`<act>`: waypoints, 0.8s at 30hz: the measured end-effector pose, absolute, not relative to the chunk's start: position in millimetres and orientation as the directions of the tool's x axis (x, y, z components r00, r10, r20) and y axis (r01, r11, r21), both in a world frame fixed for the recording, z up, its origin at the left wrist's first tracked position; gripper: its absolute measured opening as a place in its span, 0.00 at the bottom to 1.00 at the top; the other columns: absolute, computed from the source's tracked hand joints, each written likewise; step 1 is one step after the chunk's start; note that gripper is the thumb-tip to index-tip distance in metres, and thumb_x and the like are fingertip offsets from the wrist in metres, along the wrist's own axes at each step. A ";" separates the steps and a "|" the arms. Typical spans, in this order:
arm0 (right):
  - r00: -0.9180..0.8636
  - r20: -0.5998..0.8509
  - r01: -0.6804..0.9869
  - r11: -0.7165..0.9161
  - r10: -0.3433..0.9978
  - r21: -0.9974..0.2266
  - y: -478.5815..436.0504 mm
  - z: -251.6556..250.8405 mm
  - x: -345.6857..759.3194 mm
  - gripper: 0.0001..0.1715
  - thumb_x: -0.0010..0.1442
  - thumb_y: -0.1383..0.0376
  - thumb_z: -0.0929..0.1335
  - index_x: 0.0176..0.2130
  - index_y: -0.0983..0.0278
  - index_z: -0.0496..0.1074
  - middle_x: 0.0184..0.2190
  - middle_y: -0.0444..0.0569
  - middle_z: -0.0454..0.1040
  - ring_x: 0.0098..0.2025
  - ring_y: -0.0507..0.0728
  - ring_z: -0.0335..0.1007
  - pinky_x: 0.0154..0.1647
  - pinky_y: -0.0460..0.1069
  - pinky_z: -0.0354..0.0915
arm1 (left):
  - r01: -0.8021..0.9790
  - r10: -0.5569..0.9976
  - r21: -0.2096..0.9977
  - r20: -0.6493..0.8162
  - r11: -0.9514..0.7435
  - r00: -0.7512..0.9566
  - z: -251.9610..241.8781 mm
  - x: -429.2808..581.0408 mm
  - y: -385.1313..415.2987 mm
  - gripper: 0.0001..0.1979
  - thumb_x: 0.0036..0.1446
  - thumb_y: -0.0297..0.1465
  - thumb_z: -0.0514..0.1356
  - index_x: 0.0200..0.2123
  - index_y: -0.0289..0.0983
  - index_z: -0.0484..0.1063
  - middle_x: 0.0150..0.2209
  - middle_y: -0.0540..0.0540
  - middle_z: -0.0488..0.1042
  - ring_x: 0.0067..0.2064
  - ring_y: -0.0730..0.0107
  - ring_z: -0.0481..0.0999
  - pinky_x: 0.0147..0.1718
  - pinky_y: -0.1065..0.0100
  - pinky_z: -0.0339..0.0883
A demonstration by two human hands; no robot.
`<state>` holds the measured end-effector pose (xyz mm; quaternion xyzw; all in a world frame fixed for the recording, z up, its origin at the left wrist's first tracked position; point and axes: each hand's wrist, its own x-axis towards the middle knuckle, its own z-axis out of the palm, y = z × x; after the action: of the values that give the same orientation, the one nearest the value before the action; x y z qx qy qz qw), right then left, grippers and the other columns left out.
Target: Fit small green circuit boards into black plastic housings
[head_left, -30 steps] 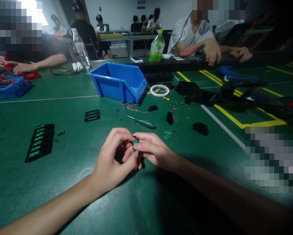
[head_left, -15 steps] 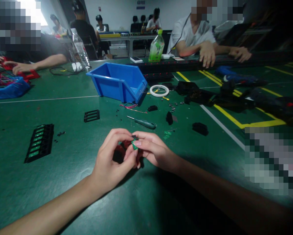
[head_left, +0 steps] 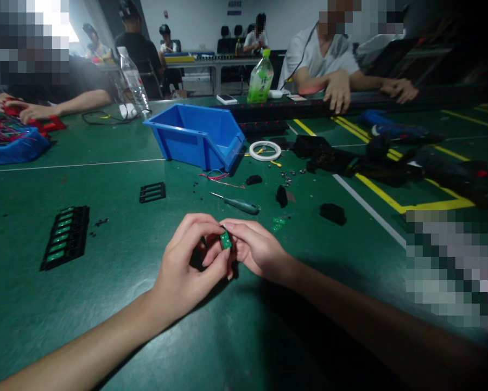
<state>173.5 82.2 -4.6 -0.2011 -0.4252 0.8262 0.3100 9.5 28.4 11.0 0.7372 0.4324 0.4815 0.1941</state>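
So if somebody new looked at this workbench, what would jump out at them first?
Probably the large blue plastic open-fronted bin, standing on the glossy green tabletop beyond the person's hands. Front and centre, the bare left hand pinches a small green circuit board, with the bare right hand close beside it. Farther back, right of the bin, a plastic bottle with a yellow-green cap stands out brightly.

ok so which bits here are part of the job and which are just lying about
Part of the job:
green board, between left hand and right hand
probably screwdriver
probably black tray

Just lying about, it seems:
green bottle
clear bottle
phone
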 end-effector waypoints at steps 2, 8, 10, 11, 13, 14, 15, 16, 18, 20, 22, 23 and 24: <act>-0.724 -0.061 -0.348 -0.441 0.687 -0.827 81.7 -5.6 173.8 0.15 0.69 0.57 0.65 0.42 0.67 0.70 0.28 0.51 0.80 0.23 0.54 0.75 0.23 0.47 0.71 | 0.456 0.827 0.702 0.538 -0.547 0.162 11.0 9.4 28.5 0.14 0.59 0.21 0.64 0.47 0.40 0.72 0.47 0.44 0.71 0.48 0.66 0.74 0.37 0.69 0.75; -0.727 -0.057 -0.354 -0.445 0.684 -0.823 82.7 -6.9 173.3 0.15 0.69 0.56 0.66 0.41 0.67 0.69 0.29 0.51 0.80 0.23 0.54 0.75 0.23 0.47 0.72 | 0.460 0.833 0.707 0.530 -0.538 0.160 12.3 10.2 28.3 0.14 0.59 0.21 0.64 0.47 0.40 0.72 0.48 0.43 0.71 0.49 0.64 0.75 0.37 0.67 0.76; -0.726 -0.057 -0.353 -0.443 0.685 -0.824 82.7 -6.6 173.3 0.15 0.68 0.56 0.66 0.39 0.66 0.69 0.28 0.51 0.80 0.23 0.54 0.75 0.22 0.47 0.71 | 0.449 0.830 0.710 0.534 -0.542 0.158 12.3 10.4 28.1 0.14 0.59 0.22 0.64 0.47 0.40 0.72 0.48 0.43 0.71 0.49 0.64 0.75 0.37 0.67 0.76; -0.727 -0.058 -0.351 -0.443 0.684 -0.825 82.5 -6.3 173.3 0.15 0.68 0.56 0.67 0.39 0.66 0.68 0.28 0.51 0.80 0.23 0.54 0.74 0.22 0.47 0.71 | 0.443 0.829 0.712 0.536 -0.544 0.158 12.2 10.4 28.0 0.14 0.59 0.21 0.64 0.47 0.40 0.71 0.48 0.43 0.71 0.48 0.64 0.75 0.37 0.68 0.76; -0.725 -0.058 -0.350 -0.440 0.686 -0.827 82.1 -6.0 173.5 0.15 0.68 0.55 0.67 0.38 0.66 0.68 0.28 0.51 0.80 0.23 0.54 0.74 0.22 0.46 0.71 | 0.433 0.828 0.716 0.538 -0.548 0.159 12.0 10.3 27.8 0.15 0.59 0.21 0.64 0.47 0.40 0.71 0.48 0.44 0.71 0.48 0.65 0.75 0.37 0.68 0.76; -0.725 -0.056 -0.351 -0.437 0.686 -0.828 82.0 -5.9 173.6 0.15 0.68 0.56 0.67 0.39 0.66 0.69 0.28 0.51 0.80 0.23 0.54 0.74 0.22 0.46 0.71 | 0.429 0.828 0.717 0.538 -0.549 0.160 11.9 10.3 27.8 0.15 0.59 0.21 0.64 0.47 0.40 0.71 0.48 0.44 0.71 0.48 0.66 0.75 0.37 0.69 0.76; -0.726 -0.052 -0.351 -0.434 0.686 -0.829 81.9 -5.9 173.7 0.15 0.68 0.56 0.66 0.39 0.66 0.69 0.29 0.51 0.80 0.23 0.54 0.74 0.22 0.46 0.71 | 0.429 0.829 0.718 0.536 -0.548 0.162 11.9 10.2 27.7 0.15 0.59 0.21 0.64 0.47 0.40 0.71 0.48 0.44 0.70 0.48 0.66 0.74 0.37 0.69 0.76; -0.727 -0.047 -0.353 -0.431 0.685 -0.830 81.9 -6.0 173.8 0.15 0.68 0.56 0.66 0.39 0.66 0.69 0.29 0.51 0.80 0.23 0.54 0.74 0.22 0.46 0.71 | 0.430 0.829 0.717 0.535 -0.548 0.163 11.8 10.1 27.7 0.15 0.59 0.21 0.64 0.47 0.40 0.71 0.48 0.44 0.70 0.48 0.66 0.74 0.37 0.69 0.76; -0.731 -0.039 -0.354 -0.427 0.682 -0.832 82.0 -6.0 173.9 0.15 0.69 0.56 0.66 0.39 0.67 0.69 0.29 0.52 0.80 0.23 0.53 0.74 0.22 0.46 0.71 | 0.433 0.830 0.717 0.534 -0.547 0.164 11.9 9.9 27.8 0.15 0.59 0.21 0.64 0.47 0.40 0.71 0.48 0.44 0.70 0.48 0.67 0.74 0.37 0.69 0.76; -0.731 -0.039 -0.352 -0.425 0.681 -0.834 82.1 -5.8 173.8 0.15 0.69 0.57 0.66 0.38 0.67 0.69 0.29 0.52 0.80 0.23 0.53 0.74 0.22 0.46 0.71 | 0.433 0.830 0.717 0.533 -0.547 0.165 11.9 9.9 27.9 0.15 0.59 0.21 0.64 0.47 0.40 0.71 0.48 0.44 0.70 0.48 0.67 0.74 0.37 0.69 0.75; -0.727 -0.045 -0.348 -0.424 0.685 -0.836 82.0 -5.3 173.6 0.15 0.69 0.56 0.66 0.38 0.67 0.69 0.29 0.52 0.80 0.23 0.53 0.74 0.22 0.46 0.71 | 0.432 0.830 0.717 0.533 -0.547 0.166 11.8 10.0 28.1 0.15 0.58 0.21 0.64 0.47 0.40 0.71 0.48 0.44 0.70 0.48 0.66 0.74 0.37 0.69 0.75; -0.724 -0.047 -0.348 -0.424 0.688 -0.836 81.8 -5.1 173.6 0.15 0.69 0.56 0.66 0.38 0.66 0.69 0.29 0.52 0.80 0.23 0.53 0.74 0.22 0.46 0.71 | 0.433 0.830 0.717 0.532 -0.546 0.166 11.7 10.1 28.3 0.15 0.58 0.21 0.64 0.47 0.39 0.71 0.48 0.44 0.70 0.48 0.66 0.74 0.37 0.69 0.75; -0.722 -0.049 -0.349 -0.425 0.690 -0.836 81.6 -4.8 173.6 0.15 0.69 0.56 0.66 0.38 0.66 0.69 0.29 0.52 0.80 0.23 0.53 0.75 0.22 0.46 0.72 | 0.433 0.830 0.717 0.533 -0.546 0.166 11.6 10.2 28.4 0.15 0.58 0.21 0.64 0.47 0.39 0.71 0.48 0.44 0.70 0.48 0.66 0.74 0.37 0.68 0.75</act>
<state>173.6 81.6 -4.8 -0.1970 -0.4331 0.8206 0.3164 10.2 28.4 11.6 0.7351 0.4295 0.4825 0.2057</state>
